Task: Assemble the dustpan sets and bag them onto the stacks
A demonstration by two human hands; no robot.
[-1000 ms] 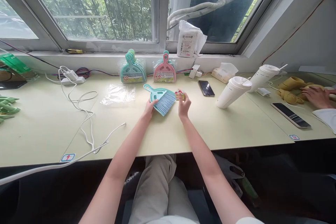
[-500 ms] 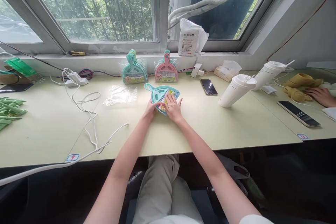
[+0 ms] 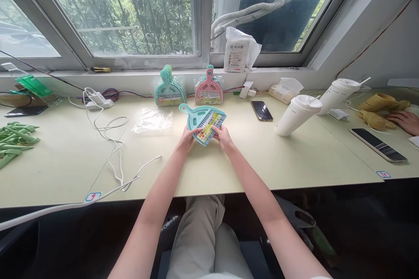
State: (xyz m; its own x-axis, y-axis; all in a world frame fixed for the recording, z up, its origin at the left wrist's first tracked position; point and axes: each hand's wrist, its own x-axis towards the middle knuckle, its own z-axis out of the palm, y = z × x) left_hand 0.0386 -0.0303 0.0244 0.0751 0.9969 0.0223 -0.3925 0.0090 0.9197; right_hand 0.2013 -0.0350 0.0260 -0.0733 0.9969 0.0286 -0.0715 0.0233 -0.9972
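Note:
Between my two hands is a small teal dustpan (image 3: pixel 194 117) with a brush and a printed label card (image 3: pixel 209 125) on its face. My left hand (image 3: pixel 187 137) grips its lower left edge, thumb on top near the label. At the right side my right hand (image 3: pixel 224 137) pinches the edge, with the thumb over the card. The dustpan's handle points up and left. Behind it, bagged teal dustpans (image 3: pixel 169 89) and bagged pink dustpans (image 3: pixel 208 87) lean against the sill. A flat clear plastic bag (image 3: pixel 152 120) lies to the left.
White cables (image 3: pixel 114 152) trail across the left of the table, past green strips (image 3: pixel 16 139). To the right are a phone (image 3: pixel 262 110), two lidded cups, one nearer (image 3: pixel 296 115), a tissue pack (image 3: pixel 284 90) and a second phone (image 3: pixel 378 144). Another person's hand (image 3: pixel 404 121) rests at far right.
My right hand has moved from lying flat over the label to pinching the dustpan's right edge, so the card shows fully. My left hand keeps its grip. The view has shifted slightly.

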